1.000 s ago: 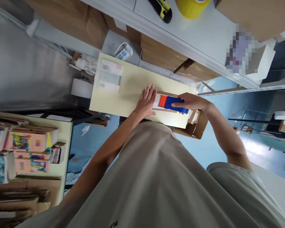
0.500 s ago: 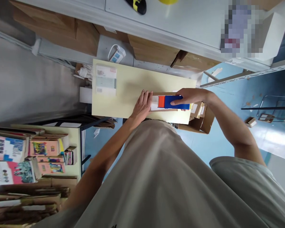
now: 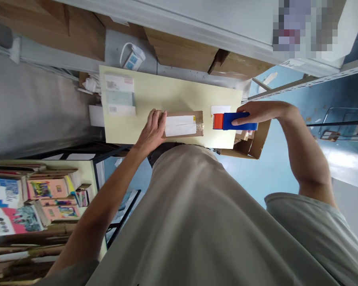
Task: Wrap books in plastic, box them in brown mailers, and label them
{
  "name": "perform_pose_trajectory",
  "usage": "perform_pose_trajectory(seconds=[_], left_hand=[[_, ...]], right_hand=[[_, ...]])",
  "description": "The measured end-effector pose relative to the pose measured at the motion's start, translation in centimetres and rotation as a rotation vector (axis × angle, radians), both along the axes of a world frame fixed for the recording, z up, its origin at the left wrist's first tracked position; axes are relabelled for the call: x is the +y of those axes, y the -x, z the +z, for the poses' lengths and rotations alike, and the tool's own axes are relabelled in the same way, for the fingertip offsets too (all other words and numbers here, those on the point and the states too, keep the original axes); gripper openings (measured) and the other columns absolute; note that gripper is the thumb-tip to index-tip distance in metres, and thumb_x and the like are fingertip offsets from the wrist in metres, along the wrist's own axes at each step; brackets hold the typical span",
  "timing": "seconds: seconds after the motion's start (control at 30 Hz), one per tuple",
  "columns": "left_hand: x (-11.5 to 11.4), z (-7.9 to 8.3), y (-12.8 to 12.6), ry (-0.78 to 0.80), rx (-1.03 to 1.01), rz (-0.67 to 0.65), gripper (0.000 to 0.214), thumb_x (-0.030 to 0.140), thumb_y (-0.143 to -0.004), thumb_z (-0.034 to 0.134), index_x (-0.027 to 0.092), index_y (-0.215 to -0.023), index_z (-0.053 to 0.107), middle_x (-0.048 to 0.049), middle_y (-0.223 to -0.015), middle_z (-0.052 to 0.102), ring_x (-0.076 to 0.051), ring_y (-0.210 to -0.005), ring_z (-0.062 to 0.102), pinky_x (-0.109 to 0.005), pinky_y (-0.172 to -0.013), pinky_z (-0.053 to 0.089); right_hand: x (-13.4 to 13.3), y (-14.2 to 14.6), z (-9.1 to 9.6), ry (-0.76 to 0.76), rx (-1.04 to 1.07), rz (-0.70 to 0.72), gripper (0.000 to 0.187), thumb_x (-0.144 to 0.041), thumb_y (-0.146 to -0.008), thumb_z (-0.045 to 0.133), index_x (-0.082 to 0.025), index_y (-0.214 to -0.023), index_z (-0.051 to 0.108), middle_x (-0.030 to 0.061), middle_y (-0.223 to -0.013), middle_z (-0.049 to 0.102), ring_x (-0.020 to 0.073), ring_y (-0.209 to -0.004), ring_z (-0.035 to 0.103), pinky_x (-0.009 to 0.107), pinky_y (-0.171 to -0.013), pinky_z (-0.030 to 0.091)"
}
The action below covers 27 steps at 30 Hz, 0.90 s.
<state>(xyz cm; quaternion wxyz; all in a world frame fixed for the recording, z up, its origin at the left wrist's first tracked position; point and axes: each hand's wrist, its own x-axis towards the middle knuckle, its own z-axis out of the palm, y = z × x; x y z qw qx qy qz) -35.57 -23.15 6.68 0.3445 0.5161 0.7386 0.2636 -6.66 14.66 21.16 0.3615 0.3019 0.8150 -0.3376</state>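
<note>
A small brown cardboard box [image 3: 199, 118] with white paper labels lies flat near the table's front edge. Clear tape shows on its right end. My left hand [image 3: 155, 126] grips the box's left end, fingers close together over it. To the right of the box, my right hand [image 3: 249, 113] is closed around a blue tape dispenser [image 3: 236, 125]. The dispenser's orange-red toothed end points left at the box, with a gap between them. Behind the dispenser a white slip of paper [image 3: 220, 109] rests on the table.
The pale yellow table [image 3: 164, 89] carries a flat wrapped pack [image 3: 119, 95] at its left end. An open cardboard carton [image 3: 258, 145] stands off its right end. Large cartons [image 3: 179, 49] and a white power strip [image 3: 133, 59] lie behind. Books fill a shelf [image 3: 95, 171] at lower left.
The tape dispenser has moved right, off the box, uncovering the box's label and taped end. My left hand and the box have shifted a little left. The whole view has shifted somewhat too.
</note>
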Motion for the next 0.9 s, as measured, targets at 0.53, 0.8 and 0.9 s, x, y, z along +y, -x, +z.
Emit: perform_pose_trajectory(seconds=[0.53,0.8,0.9], left_hand=[[0.1,-0.6,0.2,0.03,0.097,-0.063,0.119,0.057,-0.091,0.096,0.013,-0.186,0.04,-0.0302,-0.186,0.043,-0.062,-0.184,0.021,-0.083,-0.151,0.018],[-0.3,-1.0,0.1,0.035,0.23,-0.139,0.122,0.054,-0.095,0.095,0.003,-0.187,0.033,-0.0368,-0.187,0.041,-0.064,-0.183,0.023,-0.081,-0.149,0.025],[-0.4,-1.4,0.5,0.034,0.278,-0.171,0.132,0.056,-0.092,0.099,0.004,-0.19,0.027,-0.0399,-0.187,0.039,-0.063,-0.184,0.023,-0.081,-0.149,0.025]], right_hand=[[-4.3,2.2,-7.8,-0.021,-0.086,0.075,0.069,-0.091,-0.087,0.09,-0.024,-0.103,0.083,0.0098,-0.075,0.072,0.0334,-0.086,0.075,0.043,-0.078,0.05],[-8.8,1.4,-7.7,-0.19,0.0,0.019,0.048,-0.067,-0.101,0.088,-0.022,-0.116,0.083,0.0192,-0.094,0.081,0.0428,-0.106,0.079,0.049,-0.092,0.055],[-11.4,1.3,-8.6,-0.338,-0.046,0.095,0.037,-0.049,-0.112,0.075,-0.015,-0.126,0.083,0.0264,-0.111,0.086,0.0453,-0.113,0.082,0.049,-0.091,0.055]])
